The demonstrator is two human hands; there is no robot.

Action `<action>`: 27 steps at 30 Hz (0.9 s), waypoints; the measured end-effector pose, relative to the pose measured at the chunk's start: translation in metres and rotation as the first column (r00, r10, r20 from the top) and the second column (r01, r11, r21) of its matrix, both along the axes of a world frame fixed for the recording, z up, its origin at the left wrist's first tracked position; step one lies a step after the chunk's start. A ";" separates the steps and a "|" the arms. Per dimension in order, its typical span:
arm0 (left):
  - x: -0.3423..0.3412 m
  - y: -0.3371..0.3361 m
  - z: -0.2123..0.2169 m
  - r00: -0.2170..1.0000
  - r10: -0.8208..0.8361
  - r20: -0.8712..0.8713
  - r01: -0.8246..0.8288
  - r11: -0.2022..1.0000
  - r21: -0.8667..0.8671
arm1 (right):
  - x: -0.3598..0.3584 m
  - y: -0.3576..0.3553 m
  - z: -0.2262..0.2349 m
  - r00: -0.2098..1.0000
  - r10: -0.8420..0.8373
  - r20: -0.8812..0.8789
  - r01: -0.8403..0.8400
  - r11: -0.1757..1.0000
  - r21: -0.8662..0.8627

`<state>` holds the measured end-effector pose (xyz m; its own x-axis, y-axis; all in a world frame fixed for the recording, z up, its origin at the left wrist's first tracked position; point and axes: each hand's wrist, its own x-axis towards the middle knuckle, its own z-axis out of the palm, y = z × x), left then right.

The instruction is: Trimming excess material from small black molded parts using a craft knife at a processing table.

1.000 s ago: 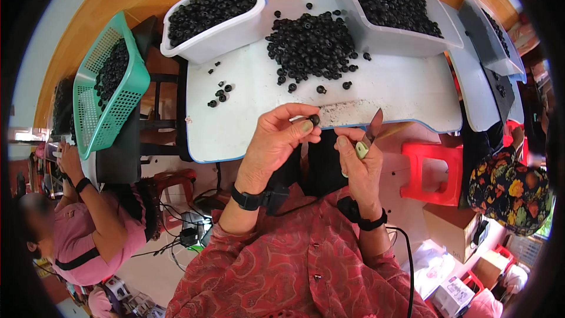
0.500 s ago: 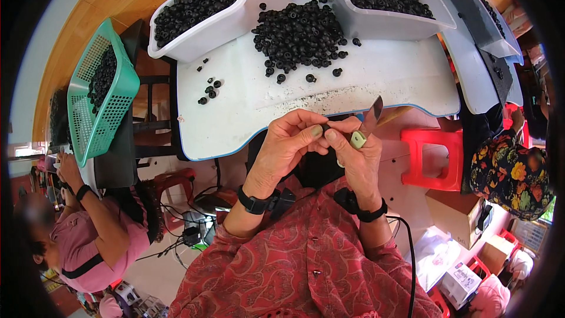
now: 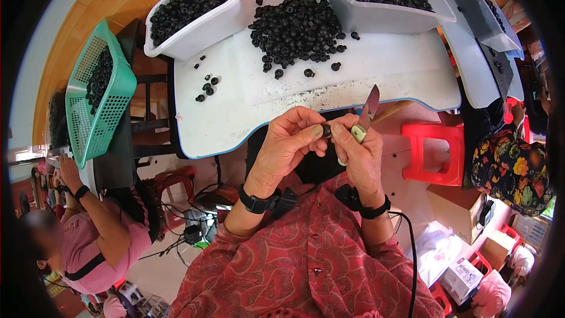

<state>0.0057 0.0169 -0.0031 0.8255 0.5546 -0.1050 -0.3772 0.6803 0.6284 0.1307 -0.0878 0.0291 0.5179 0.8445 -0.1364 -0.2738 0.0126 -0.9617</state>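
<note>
A small, rounded, matte black piece (image 3: 327, 131) sits between the hands, just off the table's near edge; the left hand (image 3: 294, 140) pinches it between thumb and fingers; the right hand (image 3: 358, 148) grips a knife (image 3: 366, 115) with a smooth, pale green handle and a pointed metal blade angled up and away, its thumb tip at or just beside the piece; a heap of similar knobbly black pieces (image 3: 294, 30) lies on the smooth white table (image 3: 406, 73), whose curved edge is trimmed blue and speckled with dark crumbs; plastic tubs, one white (image 3: 197, 46), one greyish (image 3: 385, 19), hold more; leftward stands a perforated green basket (image 3: 112, 126); rightward, a red plastic stool (image 3: 432, 153).
</note>
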 end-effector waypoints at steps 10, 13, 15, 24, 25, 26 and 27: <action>0.000 -0.001 0.002 0.999 0.005 0.037 -0.004 1.000 -0.024 | -0.007 0.002 -0.009 0.684 -0.059 0.727 0.032 0.998 0.051; -0.002 -0.002 0.001 0.999 0.021 0.039 -0.019 0.999 -0.031 | -0.010 0.002 -0.006 0.573 -0.004 0.819 0.013 1.000 -0.004; -0.003 -0.002 0.001 0.998 0.023 0.060 -0.022 1.000 -0.009 | -0.010 0.002 -0.004 0.550 0.016 0.835 0.015 0.999 -0.029; -0.004 -0.002 0.001 0.998 0.039 0.054 -0.039 0.999 -0.003 | -0.011 0.002 -0.003 0.483 0.058 0.873 0.033 0.996 -0.085; -0.004 -0.002 0.001 0.998 0.039 0.055 -0.039 0.999 -0.003 | -0.011 0.003 -0.003 0.486 0.063 0.872 0.036 0.995 -0.092; -0.004 -0.002 0.003 0.998 0.034 0.055 -0.034 0.999 -0.004 | -0.011 0.003 -0.004 0.485 0.063 0.872 0.037 0.995 -0.093; -0.004 -0.002 0.003 0.998 0.029 0.055 -0.029 1.000 -0.006 | -0.010 0.003 -0.004 0.486 0.060 0.872 0.037 0.995 -0.089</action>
<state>0.0021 0.0151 0.0004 0.8137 0.5779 -0.0622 -0.4309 0.6716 0.6028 0.1205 -0.0850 0.0251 0.4019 0.8614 0.3107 0.7074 -0.0766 -0.7027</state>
